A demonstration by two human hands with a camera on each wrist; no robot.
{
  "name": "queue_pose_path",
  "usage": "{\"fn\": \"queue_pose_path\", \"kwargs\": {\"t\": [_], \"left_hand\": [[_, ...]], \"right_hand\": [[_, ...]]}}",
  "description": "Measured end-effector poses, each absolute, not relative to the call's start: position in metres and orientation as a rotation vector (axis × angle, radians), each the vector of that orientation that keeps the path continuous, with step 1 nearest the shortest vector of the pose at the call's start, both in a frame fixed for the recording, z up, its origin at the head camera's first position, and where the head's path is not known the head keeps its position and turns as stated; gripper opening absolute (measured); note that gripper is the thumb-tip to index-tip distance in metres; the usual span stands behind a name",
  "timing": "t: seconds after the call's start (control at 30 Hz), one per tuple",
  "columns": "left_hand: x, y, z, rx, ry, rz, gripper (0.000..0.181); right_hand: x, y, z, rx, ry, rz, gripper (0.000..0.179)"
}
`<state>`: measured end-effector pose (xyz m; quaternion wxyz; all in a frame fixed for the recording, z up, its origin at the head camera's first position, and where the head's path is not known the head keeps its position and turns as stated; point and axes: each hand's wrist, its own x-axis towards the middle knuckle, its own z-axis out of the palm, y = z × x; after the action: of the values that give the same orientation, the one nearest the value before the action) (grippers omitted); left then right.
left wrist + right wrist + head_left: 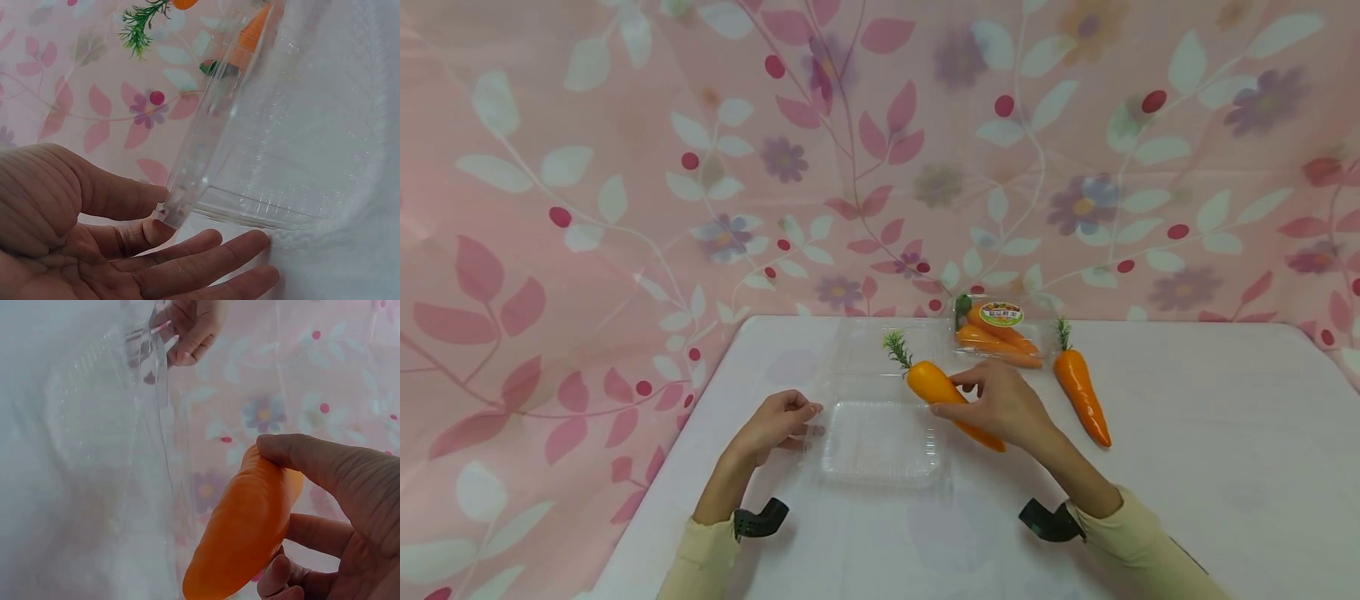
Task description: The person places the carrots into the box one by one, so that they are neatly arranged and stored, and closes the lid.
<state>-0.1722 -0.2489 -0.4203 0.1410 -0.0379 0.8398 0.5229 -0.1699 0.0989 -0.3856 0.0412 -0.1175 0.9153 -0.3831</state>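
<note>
My right hand (1000,402) holds an orange carrot (934,387) between thumb and fingers, its green leafy top pointing to the back left. In the right wrist view the carrot (240,531) shows its smooth tapered end. An open clear plastic box (880,479) lies in front of me, its lid (857,333) folded back toward the wall. The left hand (781,423) is at the box's left side. In the left wrist view, thumb and index finger of that hand (156,244) pinch the box's rim (178,209), with the other fingers stretched out beneath.
Behind the right hand stands a closed clear box of carrots (996,333) with a label. Another carrot (1081,392) lies on the white table (1210,467) at the right. A pink floral cloth (880,167) hangs along the back edge. Dark wrist mounts (760,521) sit on both wrists.
</note>
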Motion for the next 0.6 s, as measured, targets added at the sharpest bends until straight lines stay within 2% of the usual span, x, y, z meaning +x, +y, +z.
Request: {"fn": "queue_pose_path", "kwargs": {"t": [0.6], "left_hand": [[-0.173, -0.246, -0.422, -0.158, 2.439, 1.498, 0.024]], "right_hand": [[-0.172, 0.057, -0.379, -0.419, 2.740, -1.197, 0.050]]}}
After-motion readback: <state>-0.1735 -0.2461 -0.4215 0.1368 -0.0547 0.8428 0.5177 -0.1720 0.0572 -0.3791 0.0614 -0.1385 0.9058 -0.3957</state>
